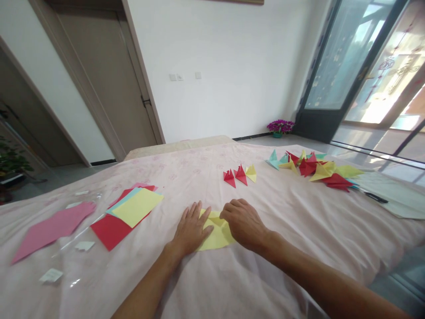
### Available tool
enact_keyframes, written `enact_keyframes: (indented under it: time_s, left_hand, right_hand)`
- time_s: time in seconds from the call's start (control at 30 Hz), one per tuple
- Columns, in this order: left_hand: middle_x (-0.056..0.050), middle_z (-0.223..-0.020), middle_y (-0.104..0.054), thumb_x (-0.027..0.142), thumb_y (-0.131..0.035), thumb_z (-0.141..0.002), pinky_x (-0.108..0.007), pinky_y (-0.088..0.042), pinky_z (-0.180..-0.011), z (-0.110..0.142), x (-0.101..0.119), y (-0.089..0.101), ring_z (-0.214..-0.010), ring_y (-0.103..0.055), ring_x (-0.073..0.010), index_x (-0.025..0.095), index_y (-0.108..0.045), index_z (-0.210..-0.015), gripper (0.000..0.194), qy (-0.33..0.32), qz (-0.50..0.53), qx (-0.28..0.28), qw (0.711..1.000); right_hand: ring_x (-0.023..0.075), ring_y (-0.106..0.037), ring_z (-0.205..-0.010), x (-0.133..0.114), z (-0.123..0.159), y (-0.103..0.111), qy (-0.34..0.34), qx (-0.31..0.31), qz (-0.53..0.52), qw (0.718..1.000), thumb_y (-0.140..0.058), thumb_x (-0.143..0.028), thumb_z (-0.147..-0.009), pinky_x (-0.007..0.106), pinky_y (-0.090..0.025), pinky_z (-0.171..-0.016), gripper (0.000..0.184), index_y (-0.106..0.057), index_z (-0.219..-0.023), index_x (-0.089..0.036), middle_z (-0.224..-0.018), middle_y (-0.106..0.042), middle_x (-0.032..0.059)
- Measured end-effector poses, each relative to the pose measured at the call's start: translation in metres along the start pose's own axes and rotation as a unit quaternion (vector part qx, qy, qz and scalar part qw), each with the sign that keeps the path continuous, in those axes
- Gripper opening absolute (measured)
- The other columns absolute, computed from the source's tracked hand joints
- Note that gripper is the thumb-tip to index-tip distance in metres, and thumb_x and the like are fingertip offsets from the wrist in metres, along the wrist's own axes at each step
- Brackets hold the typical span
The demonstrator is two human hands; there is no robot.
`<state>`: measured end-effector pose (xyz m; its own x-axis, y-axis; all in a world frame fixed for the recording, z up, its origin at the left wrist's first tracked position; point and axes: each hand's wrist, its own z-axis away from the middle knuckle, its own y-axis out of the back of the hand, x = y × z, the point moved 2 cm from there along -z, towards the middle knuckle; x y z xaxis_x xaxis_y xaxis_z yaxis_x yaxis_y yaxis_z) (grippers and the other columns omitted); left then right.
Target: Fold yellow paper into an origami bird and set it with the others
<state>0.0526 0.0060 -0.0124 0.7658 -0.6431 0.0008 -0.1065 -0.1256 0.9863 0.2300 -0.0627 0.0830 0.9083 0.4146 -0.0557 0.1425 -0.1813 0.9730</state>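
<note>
A sheet of yellow origami paper [216,235] lies on the cloth in front of me, with a partly raised flap along its far side. My left hand [191,228] rests flat on its left part, fingers spread. The fingers of my right hand [244,222] are curled in at the right far edge and pinch the paper there; the fingertips are partly hidden. Beyond the hands stand two small red folded paper cranes [240,174] and a yellow folded piece [251,173] beside them.
To the left lie stacked coloured sheets [138,207], pink paper [56,228] and a clear plastic wrapper [75,282]. A heap of folded paper cranes [308,166] sits at the far right, near a black-handled pen or knife [376,197]. The pink tablecloth [195,283] is wrinkled.
</note>
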Motion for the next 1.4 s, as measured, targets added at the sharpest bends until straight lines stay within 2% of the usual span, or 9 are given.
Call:
enact_keyframes:
  time_s: [0.13,0.23,0.37,0.5,0.67,0.87,1.07,1.23,1.4]
  left_hand:
    - [-0.011,-0.157,-0.028,0.049,-0.041,-0.095,-0.054,-0.019,-0.114,0.000,0.000,0.000,-0.144,-0.023,-0.0329,0.035,-0.031,-0.148,0.056,-0.006,0.002,0.005,1.000]
    - [-0.011,-0.157,-0.028,0.048,-0.041,-0.095,-0.057,-0.019,-0.112,0.000,0.000,0.000,-0.144,-0.023,-0.0356,0.038,-0.031,-0.148,0.054,-0.012,0.003,0.005,1.000]
    - [-0.010,-0.157,-0.029,0.049,-0.041,-0.096,-0.062,-0.019,-0.110,0.001,0.000,-0.001,-0.143,-0.022,-0.0386,0.040,-0.032,-0.147,0.053,-0.014,0.002,0.002,1.000]
    - [-0.011,-0.157,-0.030,0.050,-0.039,-0.096,-0.061,-0.020,-0.110,0.001,0.000,0.000,-0.144,-0.022,-0.0381,0.041,-0.028,-0.148,0.054,-0.015,0.003,0.001,1.000]
    - [-0.012,-0.156,-0.031,0.049,-0.041,-0.095,-0.061,-0.023,-0.109,0.002,0.000,0.004,-0.143,-0.025,-0.0382,0.040,-0.031,-0.148,0.054,-0.021,0.005,0.004,1.000]
    - [-0.010,-0.151,-0.041,0.044,-0.039,-0.097,-0.061,-0.024,-0.110,0.005,0.006,0.014,-0.141,-0.031,-0.0360,0.035,-0.043,-0.142,0.046,-0.036,0.005,0.026,0.999]
    - [-0.012,-0.137,-0.057,0.062,-0.054,-0.085,-0.057,-0.028,-0.111,0.024,0.051,0.027,-0.135,-0.041,-0.0336,0.022,-0.057,-0.128,0.059,-0.137,0.018,0.093,0.986]
    - [-0.010,-0.118,-0.067,0.019,-0.053,-0.092,-0.054,-0.030,-0.112,0.036,0.068,0.030,-0.119,-0.057,-0.0264,0.017,-0.063,-0.110,0.021,-0.199,-0.016,0.172,0.965]
    - [-0.001,-0.089,-0.070,0.012,-0.048,-0.093,-0.051,-0.024,-0.116,0.042,0.041,0.031,-0.096,-0.065,-0.0166,0.018,-0.064,-0.088,0.018,-0.215,0.025,0.217,0.952]
  right_hand:
    - [0.0194,-0.056,-0.099,0.015,-0.004,0.002,-0.066,0.043,-0.035,0.996,-0.045,-0.003,-0.083,0.033,-0.038,-0.086,0.038,-0.067,-0.110,-0.020,-0.105,-0.068,0.0067]
    - [0.0207,-0.052,-0.116,0.014,-0.013,-0.007,-0.022,0.026,-0.040,0.999,-0.044,-0.008,-0.088,0.035,-0.037,-0.097,0.043,-0.057,-0.128,-0.017,-0.128,-0.061,0.0096]
    - [0.0260,-0.049,-0.125,0.003,-0.016,-0.026,0.019,-0.039,-0.017,0.999,-0.041,-0.027,-0.096,0.042,-0.033,-0.106,0.039,-0.055,-0.130,-0.013,-0.135,-0.056,0.0149]
    - [0.0315,-0.044,-0.132,0.001,0.000,-0.044,0.006,-0.071,-0.014,0.997,-0.045,-0.038,-0.095,0.047,-0.032,-0.109,0.054,-0.047,-0.138,-0.005,-0.143,-0.047,0.0208]
    - [0.0303,-0.031,-0.141,0.011,0.030,-0.050,-0.029,-0.095,0.000,0.995,-0.044,-0.040,-0.096,0.048,-0.023,-0.115,0.061,-0.038,-0.145,-0.006,-0.152,-0.034,0.0183]
    - [0.0310,-0.038,-0.133,0.014,0.043,-0.040,-0.049,-0.077,0.045,0.995,-0.047,-0.032,-0.094,0.048,-0.027,-0.111,0.052,-0.044,-0.139,-0.006,-0.146,-0.044,0.0191]
    - [0.0259,-0.055,-0.104,0.012,0.035,-0.038,-0.070,-0.077,0.054,0.993,-0.047,-0.016,-0.090,0.038,-0.042,-0.089,0.025,-0.060,-0.111,-0.013,-0.114,-0.061,0.0148]
    - [0.0246,-0.056,-0.091,0.016,0.033,-0.035,-0.092,-0.073,0.045,0.992,-0.048,-0.012,-0.085,0.035,-0.042,-0.079,0.017,-0.062,-0.093,-0.016,-0.099,-0.062,0.0119]
    - [0.0226,-0.059,-0.088,0.006,0.033,-0.027,-0.093,-0.075,0.019,0.993,-0.047,-0.013,-0.085,0.032,-0.042,-0.075,0.019,-0.065,-0.090,-0.018,-0.098,-0.065,0.0093]
